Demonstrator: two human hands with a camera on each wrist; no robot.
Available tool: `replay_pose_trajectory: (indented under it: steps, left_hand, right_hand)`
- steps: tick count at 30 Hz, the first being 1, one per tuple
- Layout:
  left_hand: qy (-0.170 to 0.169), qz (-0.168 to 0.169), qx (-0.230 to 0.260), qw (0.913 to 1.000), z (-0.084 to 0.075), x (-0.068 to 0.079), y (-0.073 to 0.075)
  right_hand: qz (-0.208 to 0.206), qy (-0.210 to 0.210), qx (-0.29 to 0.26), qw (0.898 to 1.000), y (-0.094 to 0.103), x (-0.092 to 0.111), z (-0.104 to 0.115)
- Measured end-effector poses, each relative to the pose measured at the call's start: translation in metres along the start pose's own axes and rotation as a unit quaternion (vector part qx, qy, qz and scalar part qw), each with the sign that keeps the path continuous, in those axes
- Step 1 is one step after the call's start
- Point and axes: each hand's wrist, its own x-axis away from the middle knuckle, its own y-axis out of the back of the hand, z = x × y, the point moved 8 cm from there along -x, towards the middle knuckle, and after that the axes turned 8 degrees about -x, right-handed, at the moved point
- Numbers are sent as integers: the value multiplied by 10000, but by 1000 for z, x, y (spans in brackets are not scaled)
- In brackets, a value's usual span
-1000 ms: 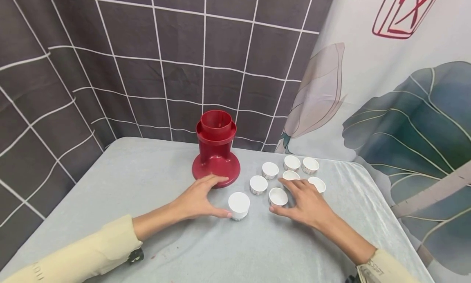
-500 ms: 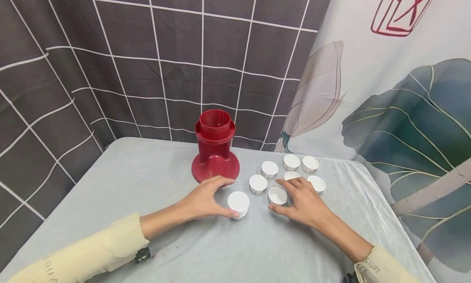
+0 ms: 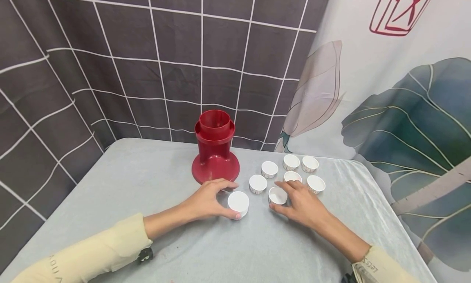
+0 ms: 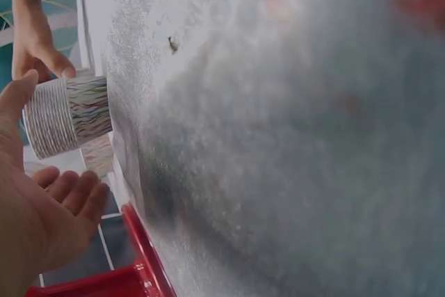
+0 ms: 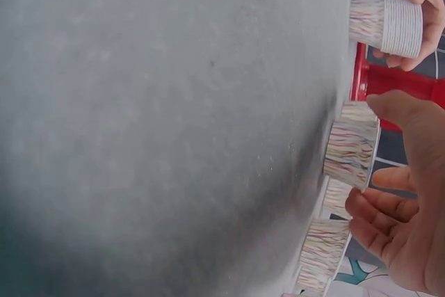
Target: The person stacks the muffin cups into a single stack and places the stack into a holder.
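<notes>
A stack of white paper baking cups (image 3: 238, 202) stands upright on the table, its nested rims showing in the left wrist view. My left hand (image 3: 210, 200) curves loosely about it: the thumb is at the near side, the other fingers are spread apart from its far side. To the right, a single baking cup (image 3: 277, 196) with coloured wavy lines on its wall sits between the thumb and fingers of my right hand (image 3: 305, 204). In the right wrist view the fingertips (image 5: 356, 203) are beside that cup (image 5: 351, 152), and the thumb stands a little off it.
Several more baking cups, one of them a cup (image 3: 258, 184) near the stack, stand singly behind and beside my right hand. A red plastic stand (image 3: 215, 160) with a round flared base and an upright tube is behind my left hand. A grey cloth (image 3: 147, 185) covers the table.
My left hand has shifted right, bringing its thumb in front of the stack. The right hand has barely moved, its fingers slightly left. The cups stay where they were.
</notes>
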Motion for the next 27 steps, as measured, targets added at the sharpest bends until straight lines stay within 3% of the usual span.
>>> replay_pose_trajectory:
  steps: [5, 10, 22, 27]
  left_hand:
    - [-80, 25, 464, 9989, 2, -1, -4]
    - [54, 170, 1019, 9946, 4, -2, -8]
    - [341, 329, 1606, 9859, 10, -6, -14]
    - [378, 291, 1585, 9862, 11, -7, -13]
  right_hand:
    - [72, -169, -310, 9993, -4, 0, -2]
    - [-50, -178, -493, 9986, -6, -1, -2]
    - [-347, -307, -833, 9954, -5, -1, -5]
    - [-335, -383, -897, 9947, -5, -3, -6]
